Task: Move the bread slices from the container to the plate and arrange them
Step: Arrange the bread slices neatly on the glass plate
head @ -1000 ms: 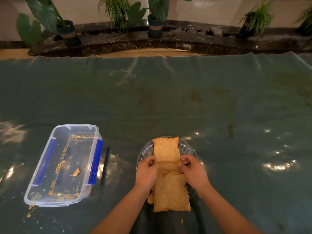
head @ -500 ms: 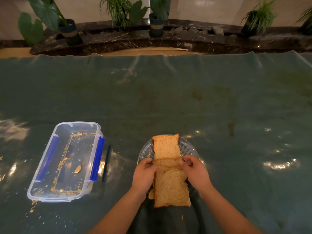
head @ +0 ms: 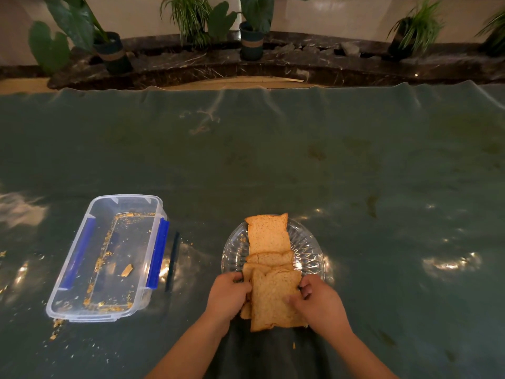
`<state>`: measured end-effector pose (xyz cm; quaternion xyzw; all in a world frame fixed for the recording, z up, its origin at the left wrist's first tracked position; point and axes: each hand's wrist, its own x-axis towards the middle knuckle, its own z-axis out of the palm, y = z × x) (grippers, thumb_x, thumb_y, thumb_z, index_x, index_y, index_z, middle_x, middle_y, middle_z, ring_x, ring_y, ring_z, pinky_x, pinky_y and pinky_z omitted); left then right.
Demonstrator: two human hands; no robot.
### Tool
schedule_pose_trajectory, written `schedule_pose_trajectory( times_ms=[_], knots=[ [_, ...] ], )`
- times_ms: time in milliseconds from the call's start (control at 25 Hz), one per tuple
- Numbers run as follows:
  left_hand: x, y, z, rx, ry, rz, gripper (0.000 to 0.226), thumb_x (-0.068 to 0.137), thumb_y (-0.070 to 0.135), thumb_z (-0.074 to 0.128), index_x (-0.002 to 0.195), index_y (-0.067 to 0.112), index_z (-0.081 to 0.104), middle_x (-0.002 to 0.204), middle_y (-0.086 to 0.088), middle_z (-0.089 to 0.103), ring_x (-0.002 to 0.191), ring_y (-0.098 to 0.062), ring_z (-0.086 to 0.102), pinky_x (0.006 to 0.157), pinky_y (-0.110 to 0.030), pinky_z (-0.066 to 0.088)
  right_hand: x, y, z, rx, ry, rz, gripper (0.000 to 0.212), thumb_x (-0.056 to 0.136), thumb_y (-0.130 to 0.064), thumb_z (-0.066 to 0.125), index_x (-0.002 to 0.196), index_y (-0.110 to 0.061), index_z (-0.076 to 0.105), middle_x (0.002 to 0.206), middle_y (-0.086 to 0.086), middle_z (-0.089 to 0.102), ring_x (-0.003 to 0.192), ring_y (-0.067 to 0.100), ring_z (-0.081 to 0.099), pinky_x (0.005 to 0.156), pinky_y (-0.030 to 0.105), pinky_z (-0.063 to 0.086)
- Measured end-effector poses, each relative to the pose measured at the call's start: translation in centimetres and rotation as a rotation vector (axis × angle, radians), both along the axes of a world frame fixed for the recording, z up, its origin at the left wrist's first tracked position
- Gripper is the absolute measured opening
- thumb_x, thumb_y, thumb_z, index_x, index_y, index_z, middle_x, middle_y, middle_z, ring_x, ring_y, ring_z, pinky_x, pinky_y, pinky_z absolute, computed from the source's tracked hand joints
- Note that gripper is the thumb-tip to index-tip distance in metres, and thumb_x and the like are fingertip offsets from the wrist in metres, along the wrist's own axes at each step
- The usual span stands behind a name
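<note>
Several brown bread slices [head: 269,236] lie in an overlapping row across a clear glass plate [head: 308,247] near the table's front edge. The nearest slice [head: 273,299] overhangs the plate's near rim. My left hand [head: 228,295] grips the left edges of the near slices. My right hand [head: 318,302] pinches the right edge of the nearest slice. A clear plastic container [head: 109,255] with blue clips stands to the left and holds only crumbs and a small bread scrap.
A dark pen-like stick [head: 172,261] lies beside the container's right side. Crumbs are scattered on the green plastic-covered table [head: 273,165] near the container. Potted plants [head: 252,26] line a dark stone ledge behind the table.
Both hands have slid toward me along the row, from the middle slices to the nearest slice. The middle slices now show more.
</note>
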<state>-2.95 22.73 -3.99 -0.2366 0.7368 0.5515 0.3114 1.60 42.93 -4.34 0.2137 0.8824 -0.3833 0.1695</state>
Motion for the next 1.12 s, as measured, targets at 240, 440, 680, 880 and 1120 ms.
schedule_pose_trajectory(
  times_ms=[240, 440, 680, 880, 1120],
  knots=[
    [0.3, 0.6, -0.1, 0.076, -0.048, 0.111, 0.01, 0.077, 0.005, 0.065, 0.07, 0.012, 0.066, 0.062, -0.004, 0.061, 0.054, -0.013, 0.057, 0.049, -0.028, 0.046, -0.3, 0.3, -0.4, -0.022, 0.007, -0.054, 0.03, 0.064, -0.035, 0.082, 0.071, -0.027, 0.053, 0.072, -0.008, 0.062, 0.067, 0.006, 0.058, 0.056, 0.024, 0.041],
    [0.7, 1.0, -0.5, 0.154, -0.045, 0.219, 0.012, 0.082, 0.01, 0.072, 0.094, 0.011, 0.07, 0.078, -0.007, 0.073, 0.068, -0.017, 0.068, 0.055, -0.032, 0.052, -0.2, 0.4, -0.5, -0.117, 0.054, -0.1, 0.03, 0.066, -0.023, 0.083, 0.072, -0.027, 0.054, 0.074, -0.006, 0.062, 0.063, 0.009, 0.055, 0.059, 0.027, 0.044],
    [1.5, 1.2, -0.7, 0.194, -0.016, 0.322, 0.011, 0.088, 0.008, 0.071, 0.099, 0.008, 0.071, 0.081, -0.01, 0.076, 0.074, -0.022, 0.07, 0.066, -0.039, 0.058, 0.0, 0.5, 0.5, -0.297, 0.104, -0.167, 0.019, 0.072, -0.009, 0.079, 0.079, -0.017, 0.063, 0.075, -0.001, 0.064, 0.07, 0.015, 0.058, 0.07, 0.036, 0.051],
    [0.9, 0.8, -0.3, 0.185, 0.114, 0.336, 0.012, 0.085, 0.005, 0.073, 0.093, 0.014, 0.072, 0.077, -0.003, 0.079, 0.071, -0.016, 0.073, 0.064, -0.034, 0.059, -0.5, 1.6, 1.9, -0.625, 0.149, -0.252, 0.017, 0.079, -0.002, 0.072, 0.084, -0.017, 0.067, 0.085, 0.015, 0.073, 0.079, 0.026, 0.07, 0.069, 0.043, 0.059],
    [-1.7, -0.5, -0.4, 0.118, 0.162, 0.443, 0.017, 0.082, 0.006, 0.075, 0.096, 0.016, 0.071, 0.083, -0.004, 0.076, 0.076, -0.015, 0.07, 0.068, -0.03, 0.056, -4.2, 4.0, 1.2, -0.639, 0.115, -0.371, 0.015, 0.081, -0.007, 0.073, 0.094, -0.011, 0.066, 0.095, 0.014, 0.075, 0.085, 0.028, 0.071, 0.074, 0.045, 0.058]
  ],
)
